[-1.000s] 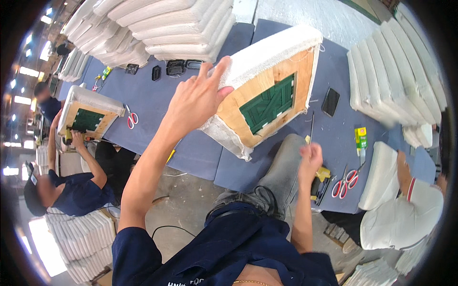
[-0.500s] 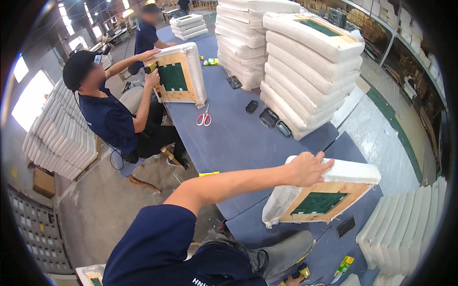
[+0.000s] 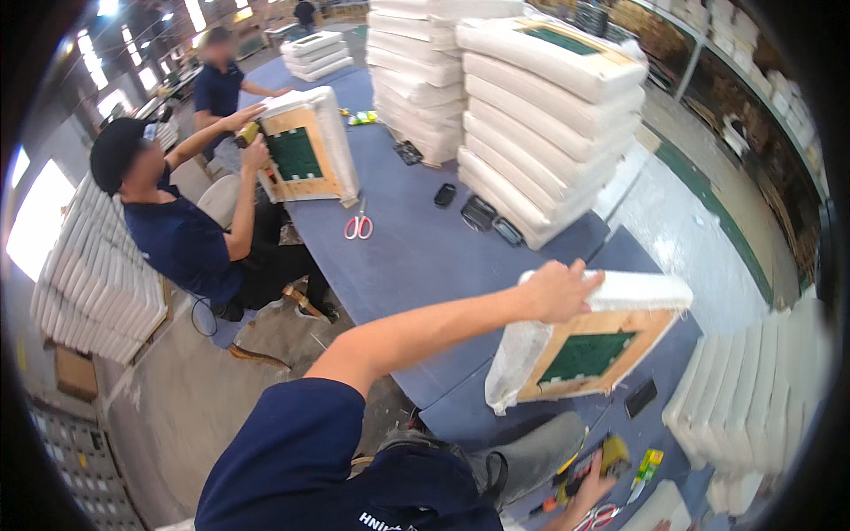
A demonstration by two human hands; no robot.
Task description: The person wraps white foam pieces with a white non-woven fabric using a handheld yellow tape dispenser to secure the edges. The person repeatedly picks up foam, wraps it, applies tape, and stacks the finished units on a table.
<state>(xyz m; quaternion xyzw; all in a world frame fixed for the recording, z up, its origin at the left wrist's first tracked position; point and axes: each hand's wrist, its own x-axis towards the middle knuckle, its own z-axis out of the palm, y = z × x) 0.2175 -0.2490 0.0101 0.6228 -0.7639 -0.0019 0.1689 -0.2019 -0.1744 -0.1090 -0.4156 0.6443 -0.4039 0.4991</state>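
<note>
A white-covered seat cushion (image 3: 598, 358) with a wooden frame and a green webbed centre stands tilted on edge on the blue-grey table. My left hand (image 3: 560, 290) grips its top edge, with the fingers over the white fabric. Low at the right, my right hand (image 3: 595, 488) is closed round a yellow and black staple gun (image 3: 614, 453), apart from the cushion. Red-handled scissors (image 3: 598, 517) lie beside my right wrist. Close by are a small yellow-green box (image 3: 649, 465) and a flat black phone-like object (image 3: 640, 398).
Tall stacks of white cushions (image 3: 549, 133) stand on the far table (image 3: 398, 257), near small black trays (image 3: 478, 213) and other scissors (image 3: 359, 226). More cushions (image 3: 744, 389) lean at the right. At the left a co-worker (image 3: 190, 212) staples another cushion (image 3: 310, 150).
My right hand has come up into view with the staple gun, from the lower edge. My left hand stays on the cushion, which tilts slightly differently. The view has shifted a little.
</note>
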